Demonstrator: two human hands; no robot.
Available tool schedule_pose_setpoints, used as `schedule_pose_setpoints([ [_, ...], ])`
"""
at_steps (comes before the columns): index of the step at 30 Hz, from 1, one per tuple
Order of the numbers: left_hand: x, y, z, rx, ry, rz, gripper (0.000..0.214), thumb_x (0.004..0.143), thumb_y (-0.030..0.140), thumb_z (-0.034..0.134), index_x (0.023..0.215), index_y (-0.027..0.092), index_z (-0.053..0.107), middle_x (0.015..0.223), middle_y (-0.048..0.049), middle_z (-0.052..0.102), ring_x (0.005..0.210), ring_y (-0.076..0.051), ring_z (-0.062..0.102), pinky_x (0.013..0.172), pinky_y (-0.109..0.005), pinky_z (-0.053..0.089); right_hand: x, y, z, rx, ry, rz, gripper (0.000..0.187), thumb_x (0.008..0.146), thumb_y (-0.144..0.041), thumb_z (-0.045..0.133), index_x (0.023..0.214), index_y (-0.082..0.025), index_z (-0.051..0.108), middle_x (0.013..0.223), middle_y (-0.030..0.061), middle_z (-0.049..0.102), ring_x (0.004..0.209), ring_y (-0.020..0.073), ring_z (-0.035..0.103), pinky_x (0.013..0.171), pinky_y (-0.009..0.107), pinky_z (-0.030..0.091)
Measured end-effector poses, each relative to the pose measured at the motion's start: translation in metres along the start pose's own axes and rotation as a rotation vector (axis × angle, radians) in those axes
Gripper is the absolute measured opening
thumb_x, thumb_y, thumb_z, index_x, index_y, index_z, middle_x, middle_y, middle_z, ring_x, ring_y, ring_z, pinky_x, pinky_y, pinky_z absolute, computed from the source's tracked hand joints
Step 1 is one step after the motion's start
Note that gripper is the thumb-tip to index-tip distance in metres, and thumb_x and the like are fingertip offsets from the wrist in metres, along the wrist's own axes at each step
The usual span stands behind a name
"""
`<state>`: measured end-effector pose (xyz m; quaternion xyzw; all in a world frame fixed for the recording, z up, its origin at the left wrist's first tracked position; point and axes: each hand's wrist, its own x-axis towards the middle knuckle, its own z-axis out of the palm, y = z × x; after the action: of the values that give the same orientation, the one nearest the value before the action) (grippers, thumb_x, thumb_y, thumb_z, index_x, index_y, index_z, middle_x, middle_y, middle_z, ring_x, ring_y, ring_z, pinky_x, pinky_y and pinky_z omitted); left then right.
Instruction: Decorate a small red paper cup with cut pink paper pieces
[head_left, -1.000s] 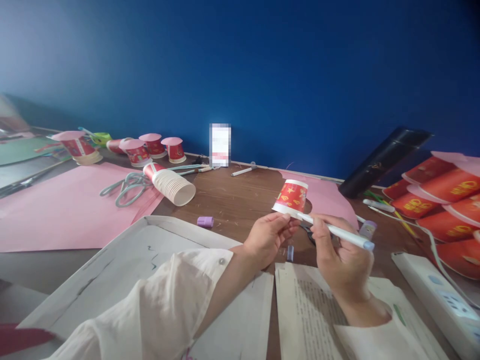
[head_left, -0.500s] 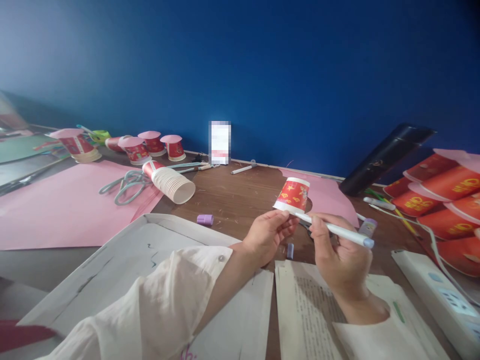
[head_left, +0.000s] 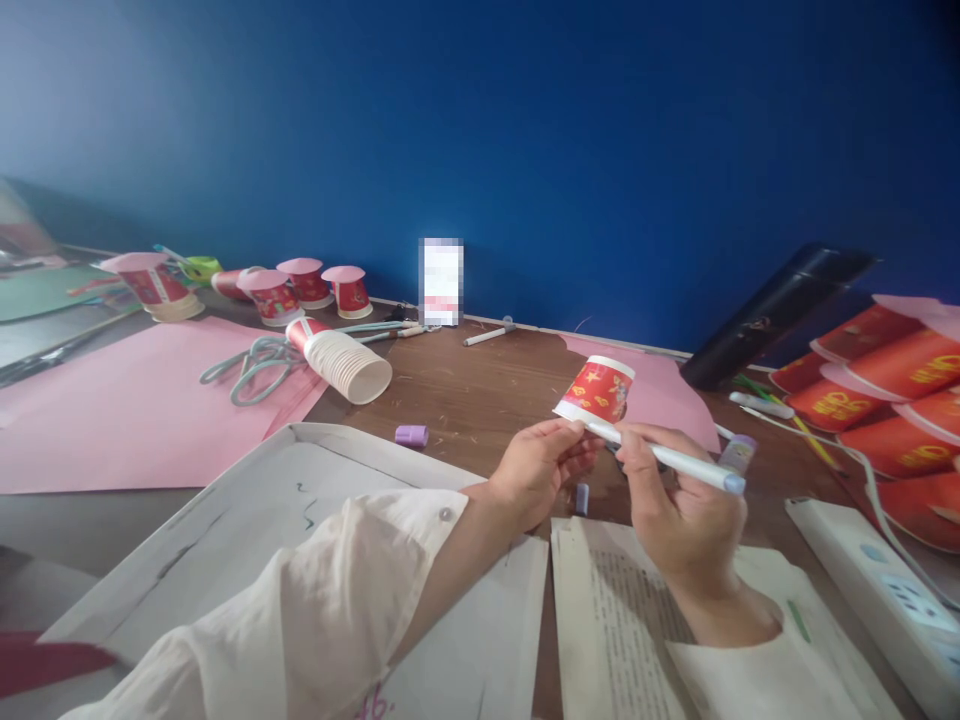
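Observation:
A red paper cup with yellow pictures is upside down, tilted a little to the right, its white rim low. My left hand pinches that rim between thumb and fingers. In my right hand is a white marker with a pale blue end, gripped like a pen. Its tip meets or almost meets the cup's rim; the exact contact is hidden by my left thumb. A small pale blue cap lies on the table below the cup. To the left lies a purple cap.
A stack of nested paper cups lies on pink paper. Red cups with pink discs stand at the back left. Larger red cups are piled right, near a black cylinder and a power strip. Printed pages lie in front.
The red paper cup has tipped further to the right and shifted slightly rightward in my left hand. The marker stays at its rim, and my right hand has hardly moved.

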<state>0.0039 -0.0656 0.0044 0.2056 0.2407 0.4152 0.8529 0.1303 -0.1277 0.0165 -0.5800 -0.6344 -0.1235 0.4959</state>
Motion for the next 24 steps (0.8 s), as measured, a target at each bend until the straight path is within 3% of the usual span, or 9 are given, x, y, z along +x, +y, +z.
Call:
schedule_pose_setpoints([
  [5, -0.0006, 0.0001, 0.0009, -0.006, 0.018, 0.001, 0.009, 0.084, 0.017, 0.072, 0.08, 0.009, 0.072, 0.078, -0.0073, 0.071, 0.077, -0.012, 0.066, 0.084, -0.026, 0.05, 0.0008, -0.0021, 0.0014, -0.024, 0.018, -0.026, 0.013, 0.096, -0.025, 0.06, 0.097, -0.02, 0.071, 0.084, 0.0043, 0.074, 0.079, 0.0197, 0.071, 0.079, 0.034, 0.055],
  [16, -0.0037, 0.0057, 0.0041, -0.027, 0.054, -0.055, 0.016, 0.091, 0.011, 0.057, 0.088, 0.008, 0.072, 0.081, -0.0086, 0.072, 0.074, -0.012, 0.069, 0.078, -0.025, 0.054, 0.0, -0.0031, 0.0012, -0.073, 0.066, 0.014, 0.016, 0.097, -0.027, 0.058, 0.097, -0.019, 0.072, 0.085, 0.006, 0.074, 0.083, 0.0211, 0.071, 0.079, 0.034, 0.054],
  [24, -0.0024, 0.0057, 0.004, -0.072, 0.044, -0.031, 0.015, 0.091, 0.011, 0.058, 0.087, 0.007, 0.071, 0.082, -0.0095, 0.073, 0.078, -0.014, 0.071, 0.077, -0.024, 0.055, 0.001, -0.0025, 0.0021, -0.081, 0.085, 0.011, 0.015, 0.096, -0.027, 0.059, 0.093, -0.019, 0.071, 0.083, 0.0059, 0.074, 0.081, 0.0212, 0.071, 0.078, 0.033, 0.055],
])
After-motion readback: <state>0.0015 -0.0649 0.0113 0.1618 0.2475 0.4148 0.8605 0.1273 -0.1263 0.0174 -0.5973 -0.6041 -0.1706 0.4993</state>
